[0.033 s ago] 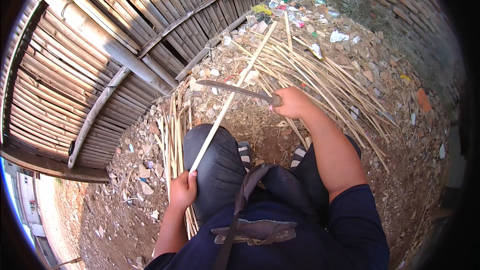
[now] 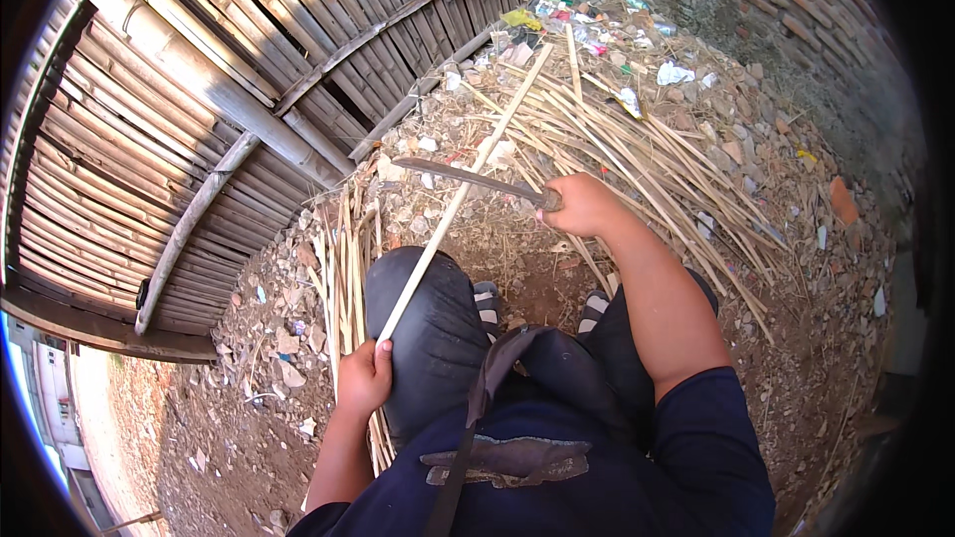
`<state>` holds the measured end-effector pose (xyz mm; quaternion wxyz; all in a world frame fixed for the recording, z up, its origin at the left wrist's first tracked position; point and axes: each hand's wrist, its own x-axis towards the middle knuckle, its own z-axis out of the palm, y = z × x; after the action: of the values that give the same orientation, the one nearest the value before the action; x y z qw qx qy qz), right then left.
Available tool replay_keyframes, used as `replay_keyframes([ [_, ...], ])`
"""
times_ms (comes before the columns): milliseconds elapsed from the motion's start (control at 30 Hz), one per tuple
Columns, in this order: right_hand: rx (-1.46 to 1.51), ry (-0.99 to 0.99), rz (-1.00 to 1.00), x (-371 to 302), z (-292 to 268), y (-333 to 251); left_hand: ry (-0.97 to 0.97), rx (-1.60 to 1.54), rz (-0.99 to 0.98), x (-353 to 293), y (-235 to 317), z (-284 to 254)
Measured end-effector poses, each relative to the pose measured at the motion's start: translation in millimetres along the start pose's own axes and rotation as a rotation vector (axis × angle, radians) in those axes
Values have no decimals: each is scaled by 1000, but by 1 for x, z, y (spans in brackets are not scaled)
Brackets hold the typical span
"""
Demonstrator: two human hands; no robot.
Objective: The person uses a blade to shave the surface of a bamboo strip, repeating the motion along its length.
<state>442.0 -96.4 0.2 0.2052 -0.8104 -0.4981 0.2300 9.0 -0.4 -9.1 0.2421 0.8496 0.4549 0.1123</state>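
Observation:
My left hand [image 2: 365, 378] is closed around the near end of a long pale bamboo strip [image 2: 428, 257]. The strip slants up and away to the right, passing over my left knee. In my right hand [image 2: 580, 204] is the handle of a machete [image 2: 476, 180], its dark blade pointing left. Blade and strip cross about midway along the strip; whether they press together I cannot tell. Beyond my right hand lies a loose pile of bamboo strips [image 2: 637, 154]. Another bundle of strips [image 2: 345, 268] lies beside my left leg, partly hidden by my left hand and forearm.
A bamboo slat wall [image 2: 328, 30] with thick poles rises at the left and far left. On the far right stands a brick wall [image 2: 786, 0]. Stones and broken rubble [image 2: 288, 343] cover the ground, with plastic litter [image 2: 587, 35] at the back. My sandalled feet [image 2: 594, 310] are between the two piles.

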Motion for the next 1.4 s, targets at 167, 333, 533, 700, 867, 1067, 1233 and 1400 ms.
replay_keyframes([
  [167, 74, -79, 52, -3, -3, -7, -3, -9, 3, 0, 1, 1],
  [333, 22, -42, 23, -2, -2, -6, 0, -17, -1, 0, -4, 3],
  [533, 13, -46, 12, -2, -1, -7, 2, -15, -10, 0, -4, 5],
  [700, 14, -56, 15, -2, -2, -7, 0, -18, -18, 0, -5, 6],
  [867, 0, -55, 9, -2, -1, -7, -7, -1, -21, 0, -5, 6],
  [1067, 0, -91, 30, 1, -1, -7, -11, -14, -30, 0, -9, 7],
  [1233, 19, -84, 53, -2, -5, -10, 3, -11, -19, 0, -4, 5],
  [1400, -80, -32, -1, -12, -23, -14, -8, 12, -35, 0, 4, 3],
])
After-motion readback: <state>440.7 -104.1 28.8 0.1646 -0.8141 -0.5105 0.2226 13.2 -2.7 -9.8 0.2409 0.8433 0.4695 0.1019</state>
